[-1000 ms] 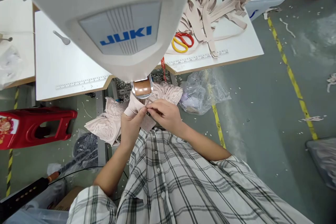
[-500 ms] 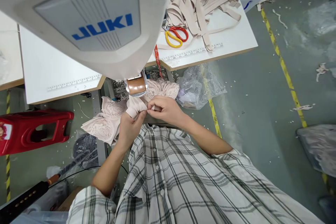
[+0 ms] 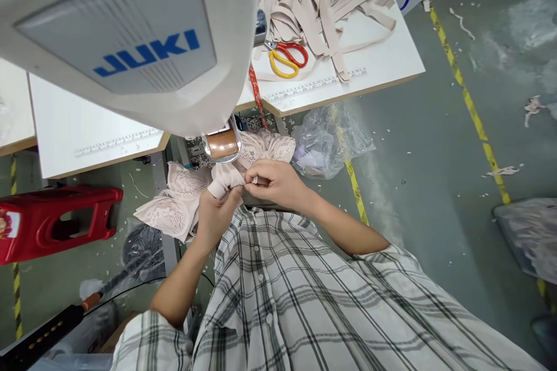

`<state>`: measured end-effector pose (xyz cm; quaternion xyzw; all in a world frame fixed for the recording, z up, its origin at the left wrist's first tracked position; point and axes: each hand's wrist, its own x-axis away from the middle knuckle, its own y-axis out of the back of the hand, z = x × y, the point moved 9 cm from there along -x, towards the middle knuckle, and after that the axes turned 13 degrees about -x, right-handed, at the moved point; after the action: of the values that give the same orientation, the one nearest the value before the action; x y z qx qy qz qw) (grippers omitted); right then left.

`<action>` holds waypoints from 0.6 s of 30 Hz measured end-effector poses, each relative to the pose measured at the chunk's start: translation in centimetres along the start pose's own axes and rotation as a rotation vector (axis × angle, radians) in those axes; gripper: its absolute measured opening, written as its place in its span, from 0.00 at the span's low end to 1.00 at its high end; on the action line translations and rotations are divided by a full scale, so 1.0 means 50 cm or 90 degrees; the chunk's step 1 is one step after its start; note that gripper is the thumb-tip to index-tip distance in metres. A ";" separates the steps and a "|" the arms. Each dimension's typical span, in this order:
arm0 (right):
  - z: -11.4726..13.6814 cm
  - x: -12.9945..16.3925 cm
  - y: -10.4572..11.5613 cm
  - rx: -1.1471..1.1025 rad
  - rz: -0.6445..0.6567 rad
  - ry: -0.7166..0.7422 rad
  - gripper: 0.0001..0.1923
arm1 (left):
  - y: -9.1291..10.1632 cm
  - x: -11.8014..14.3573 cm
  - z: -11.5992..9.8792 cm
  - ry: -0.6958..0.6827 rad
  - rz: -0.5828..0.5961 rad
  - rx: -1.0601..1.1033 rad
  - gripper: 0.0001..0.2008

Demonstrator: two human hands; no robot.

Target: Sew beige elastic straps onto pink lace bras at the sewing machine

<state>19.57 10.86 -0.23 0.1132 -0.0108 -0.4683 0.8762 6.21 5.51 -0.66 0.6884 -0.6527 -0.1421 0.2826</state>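
Observation:
A pale pink lace bra (image 3: 172,208) lies under the head of the JUKI sewing machine (image 3: 143,40), its cups spread to both sides. My left hand (image 3: 215,214) is closed on a folded light band of the bra, thumb on top. My right hand (image 3: 276,182) pinches the same band at its right end, its fingertips almost touching the left thumb. The band is bunched just below the brown shiny guard (image 3: 223,144) of the machine. The needle area is hidden behind the machine head.
Beige elastic strips (image 3: 322,6) are heaped on the white table (image 3: 383,69), beside scissors (image 3: 287,59) with red and yellow handles. A clear plastic bag (image 3: 331,145) lies on the floor to the right. A red stool (image 3: 56,220) stands at the left.
Both hands keep their grip on the bra band almost in place. The view has shifted slightly, so the machine head appears further left.

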 end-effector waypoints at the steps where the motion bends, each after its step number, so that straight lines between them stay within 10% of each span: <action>1: 0.002 -0.003 0.000 -0.006 0.012 0.001 0.03 | 0.001 0.000 -0.002 -0.010 -0.009 0.000 0.11; 18: -0.031 -0.011 -0.009 -0.076 0.054 -0.111 0.04 | 0.013 -0.013 0.003 -0.014 -0.035 -0.034 0.11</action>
<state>19.11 11.36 -1.77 0.0192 -0.0638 -0.4388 0.8961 5.55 6.10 -0.52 0.6965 -0.6329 -0.1749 0.2894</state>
